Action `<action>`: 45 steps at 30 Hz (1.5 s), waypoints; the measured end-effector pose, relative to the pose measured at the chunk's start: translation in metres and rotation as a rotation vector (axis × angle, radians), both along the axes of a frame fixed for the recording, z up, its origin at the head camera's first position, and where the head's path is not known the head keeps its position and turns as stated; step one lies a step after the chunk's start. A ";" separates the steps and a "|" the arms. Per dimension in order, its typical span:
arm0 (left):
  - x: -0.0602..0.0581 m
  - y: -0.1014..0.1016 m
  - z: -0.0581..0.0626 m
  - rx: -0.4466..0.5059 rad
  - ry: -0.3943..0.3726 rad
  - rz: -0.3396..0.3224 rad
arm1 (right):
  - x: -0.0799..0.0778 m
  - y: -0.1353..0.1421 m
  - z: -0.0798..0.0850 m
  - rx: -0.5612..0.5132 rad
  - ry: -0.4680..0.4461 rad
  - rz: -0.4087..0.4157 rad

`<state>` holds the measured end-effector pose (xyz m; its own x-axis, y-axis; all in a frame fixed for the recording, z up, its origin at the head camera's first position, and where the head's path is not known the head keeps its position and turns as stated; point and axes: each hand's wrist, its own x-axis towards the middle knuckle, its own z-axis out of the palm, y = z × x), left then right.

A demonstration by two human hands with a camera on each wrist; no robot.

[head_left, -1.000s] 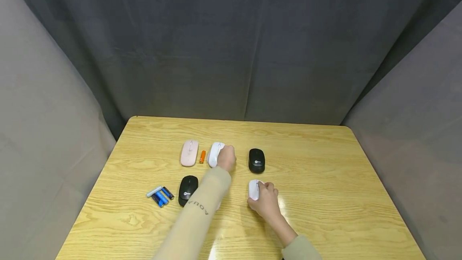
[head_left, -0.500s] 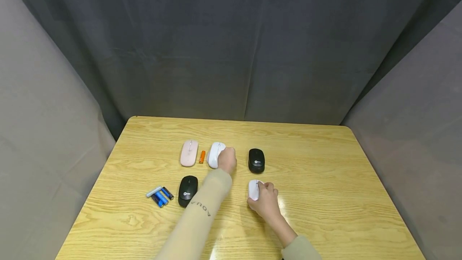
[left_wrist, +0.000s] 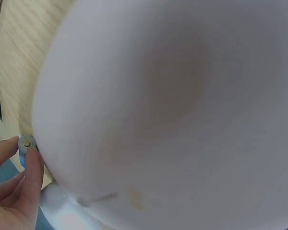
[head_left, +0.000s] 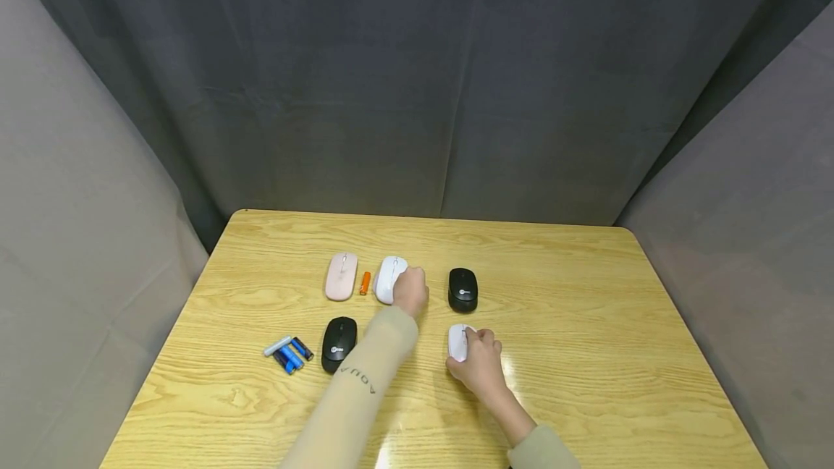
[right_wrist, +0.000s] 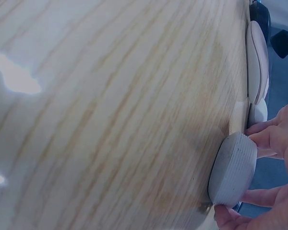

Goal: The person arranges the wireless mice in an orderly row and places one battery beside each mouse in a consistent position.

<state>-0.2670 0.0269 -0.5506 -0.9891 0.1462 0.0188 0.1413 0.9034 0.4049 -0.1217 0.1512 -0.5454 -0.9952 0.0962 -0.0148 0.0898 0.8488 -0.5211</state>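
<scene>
My left hand (head_left: 412, 289) is at the right side of a white mouse (head_left: 389, 275) in the head view. Seen from the left wrist, its thumb and fingers pinch a small battery (left_wrist: 27, 144), metal nub facing the camera. A pale rounded surface (left_wrist: 158, 115) fills most of that view, very near the lens. My right hand (head_left: 483, 364) grips another white mouse (head_left: 458, 342) on the table. From the right wrist, the thumb and fingers hold the ribbed sides of this mouse (right_wrist: 233, 170).
Behind the right hand stands a black mouse (head_left: 463, 289). Left of the hands lie a pink mouse (head_left: 342, 276), an orange battery (head_left: 365, 283) and a second black mouse (head_left: 339, 342). Several blue batteries (head_left: 291, 357) cluster at the table's left. The left sleeve (head_left: 365, 389) crosses the middle.
Since a second ago my left hand has shifted very slightly right and toward me, beside the white mouse. My right hand and its mouse have stayed in place.
</scene>
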 end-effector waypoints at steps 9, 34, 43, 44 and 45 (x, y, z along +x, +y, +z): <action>-0.003 -0.014 0.012 0.067 0.018 -0.026 | 0.000 0.001 0.000 -0.013 -0.010 0.001; 0.063 -0.161 0.056 0.207 0.221 -0.199 | -0.001 0.001 -0.001 -0.002 -0.013 -0.005; 0.087 -0.244 0.027 0.245 -0.077 -0.016 | -0.002 0.002 -0.002 0.002 -0.018 0.001; 0.090 -0.250 0.025 0.248 -0.106 -0.014 | -0.002 0.001 -0.001 0.004 -0.018 0.001; 0.093 -0.255 0.023 0.253 -0.131 -0.012 | -0.002 0.001 -0.001 0.005 -0.016 0.002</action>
